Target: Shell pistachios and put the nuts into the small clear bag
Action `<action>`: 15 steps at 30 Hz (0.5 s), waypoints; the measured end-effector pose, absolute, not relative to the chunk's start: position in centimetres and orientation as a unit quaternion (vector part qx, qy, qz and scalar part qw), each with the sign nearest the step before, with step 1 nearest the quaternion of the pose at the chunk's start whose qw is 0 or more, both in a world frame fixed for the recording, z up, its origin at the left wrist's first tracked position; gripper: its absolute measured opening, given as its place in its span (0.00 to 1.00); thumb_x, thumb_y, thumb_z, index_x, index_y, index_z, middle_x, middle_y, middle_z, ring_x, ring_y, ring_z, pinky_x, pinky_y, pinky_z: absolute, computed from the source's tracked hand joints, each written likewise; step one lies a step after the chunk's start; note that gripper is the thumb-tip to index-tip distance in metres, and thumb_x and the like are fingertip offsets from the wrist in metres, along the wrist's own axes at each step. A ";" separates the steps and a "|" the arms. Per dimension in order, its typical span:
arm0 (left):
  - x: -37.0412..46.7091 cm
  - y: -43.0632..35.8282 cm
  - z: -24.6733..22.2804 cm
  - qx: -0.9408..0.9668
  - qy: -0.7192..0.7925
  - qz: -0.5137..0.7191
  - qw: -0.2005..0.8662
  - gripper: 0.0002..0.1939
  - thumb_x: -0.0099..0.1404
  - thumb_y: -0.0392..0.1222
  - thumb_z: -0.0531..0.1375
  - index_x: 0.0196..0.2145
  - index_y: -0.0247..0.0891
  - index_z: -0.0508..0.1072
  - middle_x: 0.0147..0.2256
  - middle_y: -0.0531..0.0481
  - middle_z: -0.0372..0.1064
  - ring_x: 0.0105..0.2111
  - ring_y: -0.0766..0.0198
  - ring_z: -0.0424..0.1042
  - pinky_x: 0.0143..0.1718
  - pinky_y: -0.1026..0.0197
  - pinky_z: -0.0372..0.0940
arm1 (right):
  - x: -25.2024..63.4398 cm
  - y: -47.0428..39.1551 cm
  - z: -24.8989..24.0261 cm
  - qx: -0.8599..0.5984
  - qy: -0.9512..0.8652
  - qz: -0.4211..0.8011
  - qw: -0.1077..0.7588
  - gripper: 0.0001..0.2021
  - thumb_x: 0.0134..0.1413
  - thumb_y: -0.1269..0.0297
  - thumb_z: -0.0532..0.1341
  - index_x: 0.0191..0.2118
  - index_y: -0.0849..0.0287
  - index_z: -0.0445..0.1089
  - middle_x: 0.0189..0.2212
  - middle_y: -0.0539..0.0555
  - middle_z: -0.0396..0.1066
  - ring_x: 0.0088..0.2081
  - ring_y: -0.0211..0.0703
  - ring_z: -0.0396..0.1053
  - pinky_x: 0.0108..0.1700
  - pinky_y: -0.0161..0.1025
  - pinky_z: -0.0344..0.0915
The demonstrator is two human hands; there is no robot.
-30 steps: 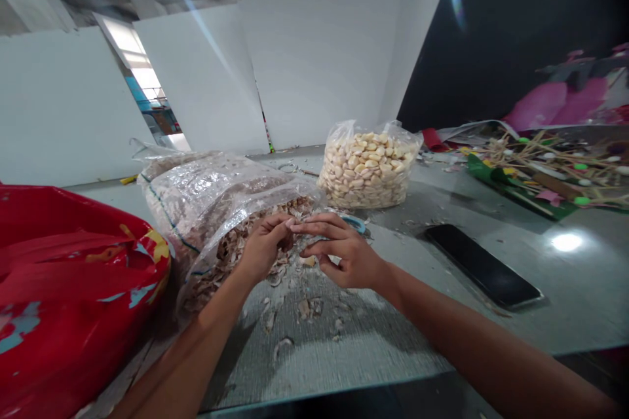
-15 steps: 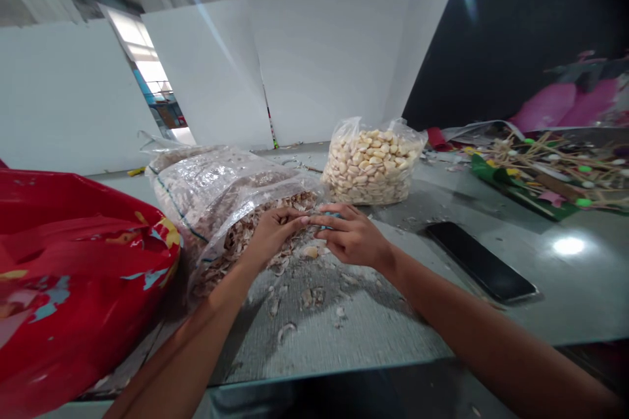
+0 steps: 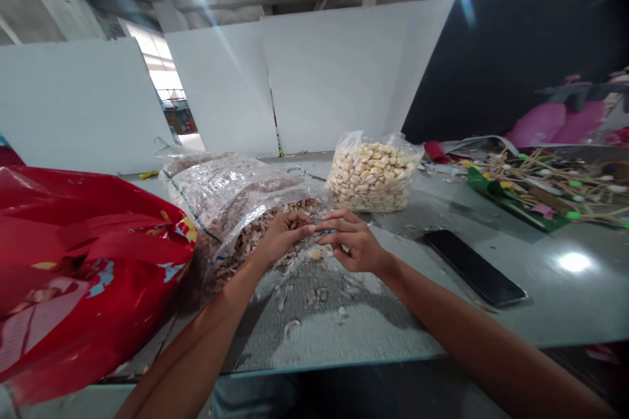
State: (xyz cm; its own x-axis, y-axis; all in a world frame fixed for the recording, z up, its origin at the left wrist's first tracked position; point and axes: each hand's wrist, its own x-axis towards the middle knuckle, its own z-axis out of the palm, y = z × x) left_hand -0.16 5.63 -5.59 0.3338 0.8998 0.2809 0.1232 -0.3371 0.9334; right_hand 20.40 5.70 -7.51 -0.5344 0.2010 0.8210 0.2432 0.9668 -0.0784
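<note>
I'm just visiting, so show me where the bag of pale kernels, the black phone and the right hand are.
Bag of pale kernels (image 3: 372,180): head view, middle of its clear front.
Black phone (image 3: 474,268): head view, middle of its dark screen.
Right hand (image 3: 360,246): head view, back of the hand.

Glossy red crumpled plastic bag (image 3: 142,301): yellow and light-blue patches. Clear plastic sack of peeled shells (image 3: 221,183): brown and off-white flakes, dark blue-green stripe. Clear plastic bag of oval kernels (image 3: 373,177): cream to pale yellow. Loose pale-yellow kernel (image 3: 313,254). Flat black rectangular phone (image 3: 474,268). Grey worktop (image 3: 339,344): fine streaky grain, pale teal front edge. Tan thin-stick pile (image 3: 545,180): bright-green, white, yellow bits. Rounded pink shape (image 3: 540,123): blurred, perhaps two-tone. Flat white wall panels (image 3: 339,78); flat black panel (image 3: 515,46).
</note>
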 end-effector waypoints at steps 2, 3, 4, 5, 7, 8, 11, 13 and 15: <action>-0.2 5.7 -5.8 0.682 0.367 0.440 0.454 0.15 0.53 0.50 0.65 0.28 0.34 0.69 0.19 0.57 0.57 0.19 0.72 0.54 0.21 0.67 0.48 | 20.2 5.6 -7.5 -0.120 -0.872 -0.005 0.475 0.14 0.44 0.77 0.56 0.36 0.55 0.71 0.44 0.53 0.73 0.49 0.45 0.65 0.52 0.46 0.64; -0.2 5.7 -5.8 0.678 0.365 0.439 0.463 0.16 0.53 0.50 0.65 0.28 0.34 0.69 0.18 0.58 0.57 0.19 0.73 0.53 0.21 0.68 0.48 | 20.2 5.6 -7.6 -0.117 -0.870 0.001 0.479 0.14 0.45 0.77 0.56 0.36 0.55 0.71 0.44 0.53 0.73 0.48 0.44 0.65 0.52 0.47 0.64; -0.2 5.7 -5.9 0.675 0.360 0.437 0.472 0.16 0.53 0.51 0.65 0.28 0.35 0.68 0.18 0.58 0.56 0.18 0.73 0.53 0.20 0.68 0.47 | 20.1 5.6 -7.6 -0.115 -0.868 0.006 0.483 0.13 0.45 0.77 0.55 0.35 0.55 0.71 0.43 0.53 0.73 0.48 0.44 0.66 0.52 0.47 0.64; -0.1 5.6 -5.9 0.673 0.356 0.435 0.481 0.17 0.53 0.51 0.65 0.28 0.35 0.68 0.18 0.59 0.56 0.18 0.73 0.53 0.20 0.68 0.47 | 20.1 5.6 -7.6 -0.112 -0.867 0.010 0.486 0.13 0.45 0.77 0.55 0.35 0.55 0.71 0.43 0.53 0.73 0.47 0.44 0.66 0.52 0.47 0.64; 0.0 5.5 -5.8 0.668 0.347 0.432 0.497 0.18 0.53 0.52 0.65 0.27 0.35 0.67 0.17 0.59 0.55 0.17 0.73 0.53 0.20 0.68 0.48 | 20.1 5.6 -7.6 -0.110 -0.863 0.016 0.492 0.13 0.45 0.77 0.55 0.35 0.55 0.71 0.42 0.53 0.73 0.47 0.44 0.66 0.52 0.47 0.64; 0.1 5.4 -5.8 0.665 0.343 0.434 0.501 0.18 0.53 0.53 0.65 0.27 0.35 0.66 0.17 0.59 0.55 0.17 0.73 0.52 0.20 0.68 0.48 | 20.1 5.6 -7.6 -0.110 -0.862 0.018 0.495 0.13 0.44 0.77 0.55 0.35 0.55 0.71 0.42 0.53 0.73 0.47 0.44 0.66 0.51 0.47 0.64; 0.4 5.3 -5.6 0.654 0.343 0.451 0.500 0.18 0.52 0.52 0.65 0.26 0.34 0.66 0.18 0.58 0.56 0.17 0.74 0.52 0.20 0.68 0.48 | 20.1 5.5 -7.6 -0.113 -0.860 0.017 0.497 0.14 0.44 0.77 0.56 0.36 0.55 0.71 0.43 0.53 0.72 0.47 0.44 0.66 0.51 0.47 0.64; 0.5 5.3 -5.7 0.648 0.345 0.462 0.497 0.18 0.51 0.52 0.66 0.27 0.34 0.67 0.18 0.58 0.56 0.18 0.73 0.52 0.20 0.68 0.47 | 20.2 5.5 -7.5 -0.114 -0.862 0.015 0.494 0.14 0.44 0.77 0.56 0.36 0.55 0.72 0.43 0.53 0.72 0.47 0.45 0.66 0.51 0.48 0.64; 0.5 5.4 -5.9 0.645 0.348 0.461 0.501 0.18 0.51 0.52 0.66 0.28 0.34 0.67 0.18 0.58 0.56 0.18 0.73 0.52 0.20 0.68 0.47 | 20.2 5.4 -7.5 -0.118 -0.864 0.013 0.488 0.14 0.44 0.76 0.55 0.36 0.55 0.72 0.43 0.53 0.72 0.47 0.45 0.66 0.51 0.48 0.65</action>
